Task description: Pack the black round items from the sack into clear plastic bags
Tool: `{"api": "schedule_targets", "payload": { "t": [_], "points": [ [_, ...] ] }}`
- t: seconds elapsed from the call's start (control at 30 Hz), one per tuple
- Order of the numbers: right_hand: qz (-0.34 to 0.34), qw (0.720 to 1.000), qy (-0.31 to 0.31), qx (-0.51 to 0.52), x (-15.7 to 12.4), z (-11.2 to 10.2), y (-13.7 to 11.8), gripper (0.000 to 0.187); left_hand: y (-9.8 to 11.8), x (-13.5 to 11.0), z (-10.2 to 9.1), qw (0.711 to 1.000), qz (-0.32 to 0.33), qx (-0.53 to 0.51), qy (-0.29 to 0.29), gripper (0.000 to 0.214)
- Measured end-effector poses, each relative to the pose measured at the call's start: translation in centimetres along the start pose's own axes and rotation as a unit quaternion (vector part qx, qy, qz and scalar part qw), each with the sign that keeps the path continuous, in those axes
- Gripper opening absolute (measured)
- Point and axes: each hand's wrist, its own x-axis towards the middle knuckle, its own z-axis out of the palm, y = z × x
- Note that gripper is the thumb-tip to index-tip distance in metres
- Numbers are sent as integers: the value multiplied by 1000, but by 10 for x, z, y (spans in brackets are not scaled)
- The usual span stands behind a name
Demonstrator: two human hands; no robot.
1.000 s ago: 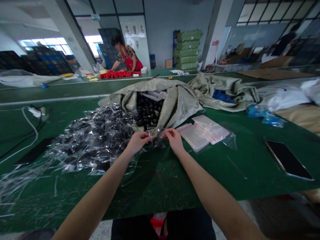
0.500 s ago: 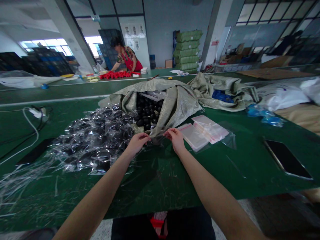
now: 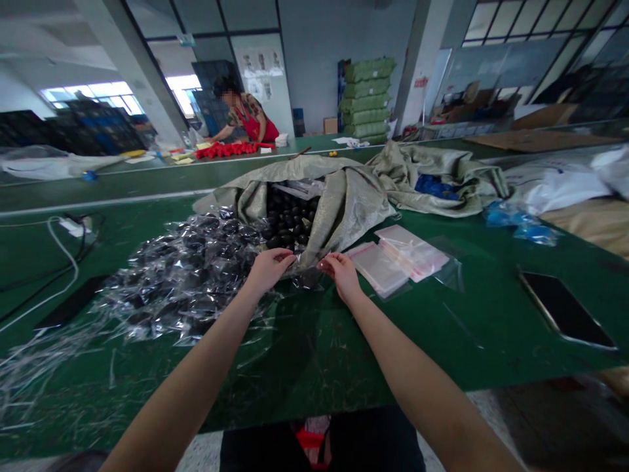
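My left hand (image 3: pixel 266 269) and my right hand (image 3: pixel 340 275) pinch the two ends of a small clear plastic bag (image 3: pixel 305 273) with a dark item inside, held just above the green table (image 3: pixel 314 354). Right behind it lies an open grey-green woven sack (image 3: pixel 344 196) full of small black round pieces (image 3: pixel 289 219). To the left spreads a pile of clear bags holding black pieces (image 3: pixel 181 278). Beside my right hand is a stack of flat empty bags with pink strips (image 3: pixel 398 255).
A black phone (image 3: pixel 565 309) lies at the right, another dark flat device (image 3: pixel 69 303) and white cables (image 3: pixel 63 252) at the left. Blue plastic packets (image 3: pixel 515 221) sit at the far right. A person in red (image 3: pixel 246 117) works at a far table with red items.
Both hands have shifted slightly up and away with the small bag; my left hand's fingers have moved closer to the sack's mouth. The view tilted a little.
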Motion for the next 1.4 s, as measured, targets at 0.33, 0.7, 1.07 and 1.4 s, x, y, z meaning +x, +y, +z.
{"api": "schedule_targets", "payload": {
  "t": [0.33, 0.7, 1.07, 1.4],
  "points": [
    [-24, 1000, -10, -2, 2, -3, 0, 19, -2, 16, 5, 998, 32, 24, 57, 17],
    [-99, 993, -15, -68, 3, -4, 3, 19, 51, 3, 33, 850, 396, 347, 14, 27],
    [-197, 958, -1, -207, -6, -4, -6, 17, 56, 8, 32, 817, 437, 376, 2, 27],
    [-225, 941, 1, -251, -13, -3, -13, 18, 55, 11, 33, 800, 439, 408, 27, 25]
  ]
}}
